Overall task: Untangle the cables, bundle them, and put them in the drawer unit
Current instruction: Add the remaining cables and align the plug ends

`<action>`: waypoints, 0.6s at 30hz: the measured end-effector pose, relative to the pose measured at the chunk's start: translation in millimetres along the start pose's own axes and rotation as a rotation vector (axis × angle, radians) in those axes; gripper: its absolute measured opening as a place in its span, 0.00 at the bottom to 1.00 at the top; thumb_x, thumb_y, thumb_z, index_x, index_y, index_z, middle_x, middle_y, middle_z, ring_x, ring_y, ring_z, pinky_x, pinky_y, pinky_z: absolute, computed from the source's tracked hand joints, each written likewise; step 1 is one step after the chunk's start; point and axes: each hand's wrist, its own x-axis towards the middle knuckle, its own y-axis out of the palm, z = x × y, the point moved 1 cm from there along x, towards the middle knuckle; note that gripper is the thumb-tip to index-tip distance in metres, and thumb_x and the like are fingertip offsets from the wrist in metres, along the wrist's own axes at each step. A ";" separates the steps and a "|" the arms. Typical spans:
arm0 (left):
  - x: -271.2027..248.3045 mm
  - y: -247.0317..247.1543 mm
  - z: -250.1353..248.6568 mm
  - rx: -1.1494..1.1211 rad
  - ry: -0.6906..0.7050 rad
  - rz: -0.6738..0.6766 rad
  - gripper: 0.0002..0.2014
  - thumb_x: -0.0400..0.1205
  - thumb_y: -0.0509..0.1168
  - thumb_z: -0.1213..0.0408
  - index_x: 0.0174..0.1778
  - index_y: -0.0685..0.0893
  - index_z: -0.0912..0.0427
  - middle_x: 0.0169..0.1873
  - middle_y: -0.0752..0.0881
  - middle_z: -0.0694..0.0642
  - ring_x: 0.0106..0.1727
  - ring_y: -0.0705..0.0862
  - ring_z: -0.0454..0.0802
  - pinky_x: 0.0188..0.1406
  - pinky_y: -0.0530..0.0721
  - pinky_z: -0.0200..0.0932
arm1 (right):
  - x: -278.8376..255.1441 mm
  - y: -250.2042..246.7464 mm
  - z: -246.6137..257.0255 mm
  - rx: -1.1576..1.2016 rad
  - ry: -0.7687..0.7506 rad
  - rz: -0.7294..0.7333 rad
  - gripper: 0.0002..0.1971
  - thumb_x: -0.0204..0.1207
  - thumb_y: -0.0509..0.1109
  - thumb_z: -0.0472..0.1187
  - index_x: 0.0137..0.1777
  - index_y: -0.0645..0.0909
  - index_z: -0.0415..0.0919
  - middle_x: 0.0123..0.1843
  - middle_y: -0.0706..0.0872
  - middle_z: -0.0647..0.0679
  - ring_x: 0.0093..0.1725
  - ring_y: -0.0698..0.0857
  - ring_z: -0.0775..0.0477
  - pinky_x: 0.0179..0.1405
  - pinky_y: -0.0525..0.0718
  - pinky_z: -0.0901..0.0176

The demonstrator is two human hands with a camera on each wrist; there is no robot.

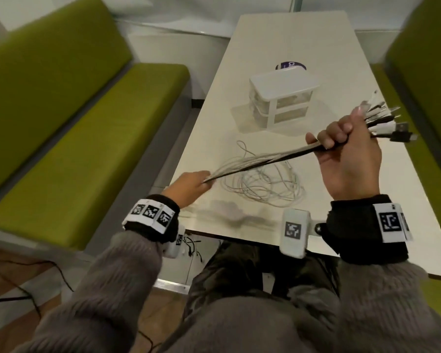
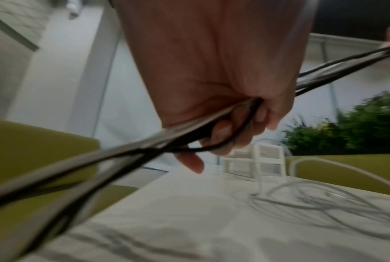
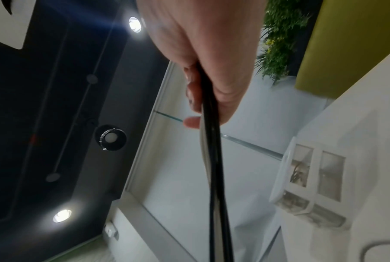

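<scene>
Both fists clamped on cable bundle (image 1: 260, 161) – right hand (image 1: 346, 154) at plugs, left hand (image 1: 189, 184) nearer; drawer unit (image 1: 283, 98) far.

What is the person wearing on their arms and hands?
Both arms have fuzzy grey knit sleeves. Each wrist has a black band with white tags printed with black square codes. A small white camera box sits on each wrist. The hands are bare.

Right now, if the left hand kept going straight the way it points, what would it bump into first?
Probably the loose white cables lying on the table. The left hand points right across the table toward them, gripping the cable bundle. It may be held higher and pass above them; depth is unclear.
</scene>
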 end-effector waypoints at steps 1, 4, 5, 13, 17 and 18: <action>1.0 -5.7 9.5 0.032 -0.040 0.001 0.12 0.87 0.54 0.57 0.46 0.76 0.62 0.40 0.81 0.63 0.42 0.77 0.58 0.38 0.67 0.45 | -1.1 3.6 -1.5 0.000 -0.010 0.009 0.21 0.87 0.56 0.49 0.30 0.66 0.45 0.23 0.64 0.53 0.24 0.65 0.53 0.35 0.82 0.58; 8.7 -18.2 28.8 0.069 -0.137 0.008 0.11 0.87 0.54 0.58 0.42 0.71 0.59 0.38 0.76 0.58 0.41 0.74 0.55 0.37 0.65 0.43 | -6.2 13.2 -10.7 0.012 -0.020 0.006 0.21 0.87 0.56 0.49 0.30 0.65 0.45 0.23 0.63 0.53 0.24 0.64 0.53 0.31 0.76 0.61; 12.1 -20.0 32.7 0.075 -0.165 0.013 0.11 0.87 0.54 0.57 0.42 0.71 0.60 0.38 0.76 0.58 0.41 0.74 0.56 0.38 0.65 0.44 | -7.4 14.4 -14.6 0.024 -0.016 -0.001 0.21 0.87 0.56 0.49 0.30 0.65 0.44 0.22 0.64 0.53 0.24 0.64 0.53 0.31 0.76 0.61; 11.3 -5.2 -21.6 0.103 -0.085 0.085 0.35 0.72 0.74 0.50 0.71 0.66 0.54 0.67 0.74 0.55 0.71 0.68 0.57 0.73 0.65 0.60 | -15.6 21.6 -49.2 0.021 0.071 -0.014 0.21 0.87 0.56 0.48 0.30 0.65 0.44 0.21 0.64 0.54 0.23 0.64 0.54 0.31 0.75 0.62; 6.1 13.3 -41.3 -0.084 0.179 -0.030 0.38 0.73 0.71 0.47 0.76 0.59 0.43 0.69 0.76 0.47 0.71 0.72 0.48 0.78 0.57 0.57 | -14.7 21.3 -48.0 0.031 0.078 -0.015 0.21 0.87 0.56 0.48 0.30 0.65 0.44 0.22 0.64 0.54 0.23 0.64 0.54 0.31 0.75 0.62; 7.1 18.8 -36.8 -0.099 0.215 -0.071 0.32 0.77 0.68 0.49 0.75 0.63 0.46 0.67 0.79 0.49 0.68 0.75 0.50 0.74 0.64 0.55 | -15.0 20.7 -45.6 0.032 0.073 -0.012 0.21 0.87 0.56 0.48 0.30 0.65 0.44 0.22 0.64 0.54 0.23 0.64 0.54 0.30 0.74 0.62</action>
